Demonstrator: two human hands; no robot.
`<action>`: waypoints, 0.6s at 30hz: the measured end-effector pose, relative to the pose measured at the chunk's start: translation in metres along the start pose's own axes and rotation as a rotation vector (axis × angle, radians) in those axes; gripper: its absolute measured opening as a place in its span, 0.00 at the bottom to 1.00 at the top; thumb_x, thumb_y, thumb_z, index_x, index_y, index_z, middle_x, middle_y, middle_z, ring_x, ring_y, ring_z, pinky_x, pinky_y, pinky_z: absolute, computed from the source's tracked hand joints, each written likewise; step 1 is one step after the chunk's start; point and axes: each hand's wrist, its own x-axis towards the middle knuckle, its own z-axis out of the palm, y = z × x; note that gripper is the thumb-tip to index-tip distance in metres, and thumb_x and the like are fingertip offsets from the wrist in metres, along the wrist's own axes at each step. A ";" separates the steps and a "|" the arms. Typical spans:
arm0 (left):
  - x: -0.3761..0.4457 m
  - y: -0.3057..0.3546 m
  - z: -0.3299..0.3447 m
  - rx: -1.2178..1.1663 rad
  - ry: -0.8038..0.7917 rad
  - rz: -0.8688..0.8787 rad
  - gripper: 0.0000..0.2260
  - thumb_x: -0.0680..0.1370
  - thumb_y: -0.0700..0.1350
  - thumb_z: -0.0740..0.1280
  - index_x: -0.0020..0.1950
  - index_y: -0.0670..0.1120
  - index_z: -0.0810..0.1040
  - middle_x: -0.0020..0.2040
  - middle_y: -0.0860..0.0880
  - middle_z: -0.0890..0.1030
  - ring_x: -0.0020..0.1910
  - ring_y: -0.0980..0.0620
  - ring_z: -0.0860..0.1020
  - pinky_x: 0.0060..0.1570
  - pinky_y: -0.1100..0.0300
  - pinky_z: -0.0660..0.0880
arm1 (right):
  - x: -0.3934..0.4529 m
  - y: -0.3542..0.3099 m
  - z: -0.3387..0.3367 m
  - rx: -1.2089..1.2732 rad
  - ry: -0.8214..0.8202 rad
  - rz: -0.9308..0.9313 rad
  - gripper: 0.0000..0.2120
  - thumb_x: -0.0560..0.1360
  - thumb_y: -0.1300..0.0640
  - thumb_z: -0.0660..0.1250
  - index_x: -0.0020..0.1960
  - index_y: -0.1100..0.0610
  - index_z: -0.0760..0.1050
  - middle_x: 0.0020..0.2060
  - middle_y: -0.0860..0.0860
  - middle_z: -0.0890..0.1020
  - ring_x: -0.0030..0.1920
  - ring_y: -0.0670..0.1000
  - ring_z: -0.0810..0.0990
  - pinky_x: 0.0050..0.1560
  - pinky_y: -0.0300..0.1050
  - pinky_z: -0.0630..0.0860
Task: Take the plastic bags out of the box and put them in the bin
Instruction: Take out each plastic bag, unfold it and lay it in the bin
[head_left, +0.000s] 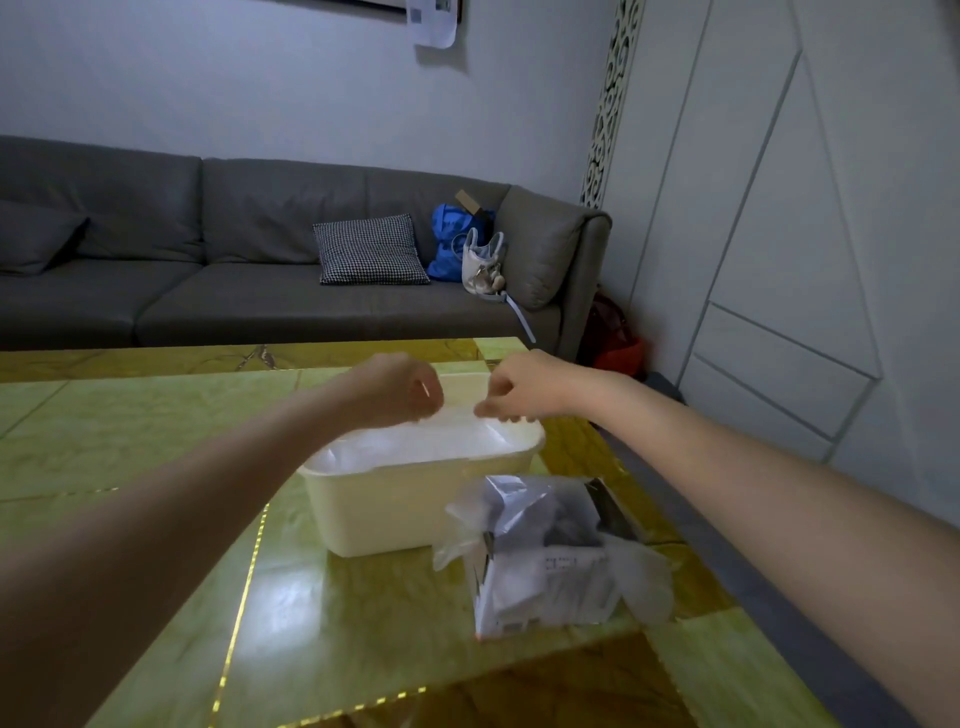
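Hands (400, 387) (519, 387) are pinching a thin, floppy plastic bag (460, 410) over the bin (395, 509), so holding its edges looks best.

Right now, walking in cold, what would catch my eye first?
Two bare hands, left hand and right hand, meet over the white bin mid-table, seemingly pinching clear plastic. Nearer, right of the bin, a small box spills crumpled plastic bags. Behind, a checked cushion sits on the grey sofa.
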 end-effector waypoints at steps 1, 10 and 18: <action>-0.004 0.012 0.004 -0.018 -0.078 -0.018 0.08 0.78 0.44 0.63 0.53 0.43 0.79 0.47 0.46 0.82 0.41 0.53 0.78 0.44 0.61 0.75 | -0.011 0.001 -0.002 0.020 -0.024 0.029 0.18 0.77 0.46 0.64 0.48 0.61 0.80 0.40 0.52 0.82 0.41 0.50 0.80 0.44 0.43 0.77; -0.032 0.067 0.032 -0.035 -0.273 -0.178 0.20 0.78 0.48 0.63 0.67 0.41 0.68 0.51 0.44 0.81 0.43 0.51 0.77 0.34 0.67 0.71 | -0.068 0.012 0.024 0.022 -0.153 0.142 0.08 0.74 0.57 0.70 0.49 0.62 0.80 0.36 0.51 0.77 0.33 0.48 0.74 0.30 0.35 0.70; -0.038 0.079 0.024 -0.280 -0.034 -0.263 0.18 0.79 0.52 0.61 0.56 0.38 0.79 0.44 0.43 0.80 0.36 0.49 0.71 0.31 0.62 0.64 | -0.076 0.016 0.025 0.405 0.109 0.106 0.15 0.68 0.60 0.76 0.35 0.55 0.69 0.32 0.51 0.72 0.30 0.49 0.69 0.30 0.41 0.66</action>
